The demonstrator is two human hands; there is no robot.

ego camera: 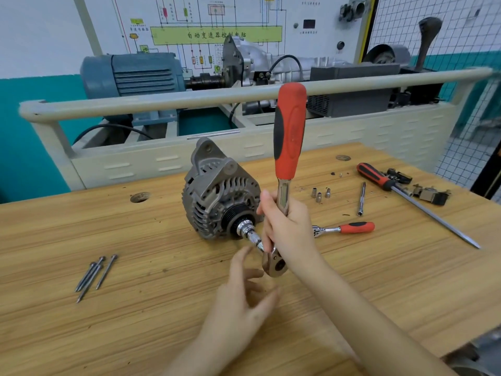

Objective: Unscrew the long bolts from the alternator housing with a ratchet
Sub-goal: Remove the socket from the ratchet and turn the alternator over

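Right hand [284,223] gripping ratchet [288,147] at alternator [214,194], left hand [244,297] spread, long bolts [95,275] leftward

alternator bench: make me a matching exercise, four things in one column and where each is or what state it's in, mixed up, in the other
Things:
1. big ratchet
2. small ratchet
3. long bolts
4. screwdriver

Place or state:
A. lying loose together on the table, left of the alternator
B. held by the right hand, handle pointing up
C. lying at the far right of the table, long shaft toward the edge
D. lying flat just right of the right hand

Pairs: 1-B, 2-D, 3-A, 4-C
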